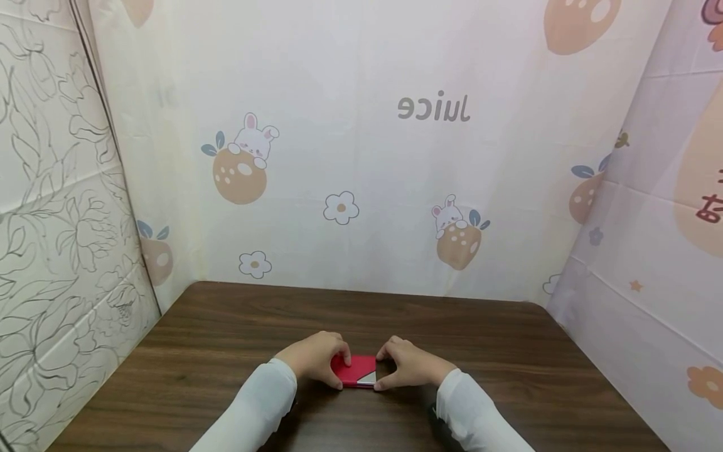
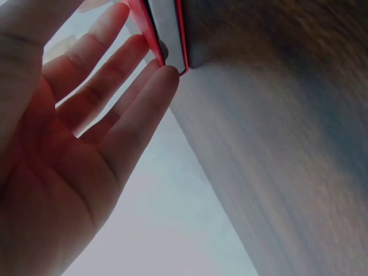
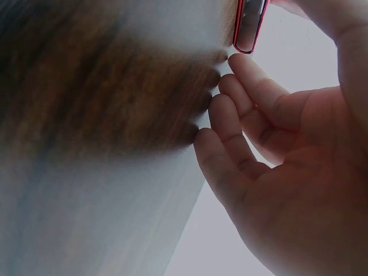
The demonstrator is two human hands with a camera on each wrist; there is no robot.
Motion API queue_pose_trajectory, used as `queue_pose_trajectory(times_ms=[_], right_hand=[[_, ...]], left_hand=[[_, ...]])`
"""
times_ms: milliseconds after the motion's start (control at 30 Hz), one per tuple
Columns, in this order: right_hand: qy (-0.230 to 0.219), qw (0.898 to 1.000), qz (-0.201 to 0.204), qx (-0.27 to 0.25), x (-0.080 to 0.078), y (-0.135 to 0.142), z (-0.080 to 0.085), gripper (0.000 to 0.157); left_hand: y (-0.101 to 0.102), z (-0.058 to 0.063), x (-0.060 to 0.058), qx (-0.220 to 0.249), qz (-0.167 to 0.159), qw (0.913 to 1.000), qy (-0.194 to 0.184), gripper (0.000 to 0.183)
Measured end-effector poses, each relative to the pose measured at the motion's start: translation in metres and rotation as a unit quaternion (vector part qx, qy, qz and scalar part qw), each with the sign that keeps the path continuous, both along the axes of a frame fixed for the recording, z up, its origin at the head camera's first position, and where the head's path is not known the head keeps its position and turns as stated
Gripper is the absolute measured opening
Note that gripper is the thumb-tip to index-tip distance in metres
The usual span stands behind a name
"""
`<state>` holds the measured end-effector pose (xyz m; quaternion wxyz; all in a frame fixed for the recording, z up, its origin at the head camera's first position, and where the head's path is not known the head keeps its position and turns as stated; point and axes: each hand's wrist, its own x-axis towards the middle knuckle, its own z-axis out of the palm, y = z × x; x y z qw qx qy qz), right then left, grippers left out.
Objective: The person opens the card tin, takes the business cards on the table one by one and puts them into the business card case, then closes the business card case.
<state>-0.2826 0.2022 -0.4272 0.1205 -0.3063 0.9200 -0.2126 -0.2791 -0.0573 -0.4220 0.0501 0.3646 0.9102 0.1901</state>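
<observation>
A flat red card case point(image 1: 361, 365) with a silver corner lies on the dark wooden table in the head view. My left hand point(image 1: 317, 360) holds its left end between thumb and fingers. At the other end, the thumb and index finger of my right hand point(image 1: 415, 364) sit at the near and far right corners. The left wrist view shows the case's grey side between red edges point(image 2: 169, 34), with fingertips of the left hand point(image 2: 75, 149) against it. In the right wrist view, the right hand point(image 3: 282, 149) rests its other fingertips on the table beside the case point(image 3: 250, 26).
The wood-grain table point(image 1: 226, 326) spreads around both hands. A white printed curtain point(image 1: 350, 150) hangs behind its far edge, with more patterned cloth point(image 1: 62, 188) at the left and [at the right] side cloth point(image 1: 649, 251).
</observation>
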Motion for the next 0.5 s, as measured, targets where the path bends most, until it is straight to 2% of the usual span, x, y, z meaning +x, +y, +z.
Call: queue_pose_trajectory(times_ms=[133, 267, 400, 500], right_hand=[[0.0, 1.0, 0.003, -0.001, -0.001, 0.0, 0.0, 0.054], [-0.002, 1.0, 0.008, 0.001, 0.0, -0.001, 0.001, 0.066], [-0.001, 1.0, 0.011, 0.007, 0.004, -0.006, 0.002, 0.077], [0.009, 1.0, 0.01, 0.023, 0.009, -0.011, 0.001, 0.077]], left_hand=[[-0.002, -0.001, 0.0, 0.005, -0.002, 1.0, -0.002, 0.03], [-0.006, -0.002, -0.002, 0.014, -0.01, 0.9997, -0.015, 0.032], [-0.011, -0.004, -0.003, 0.016, -0.01, 0.9996, -0.022, 0.041], [-0.015, -0.006, -0.002, 0.015, -0.003, 0.9996, -0.025, 0.049]])
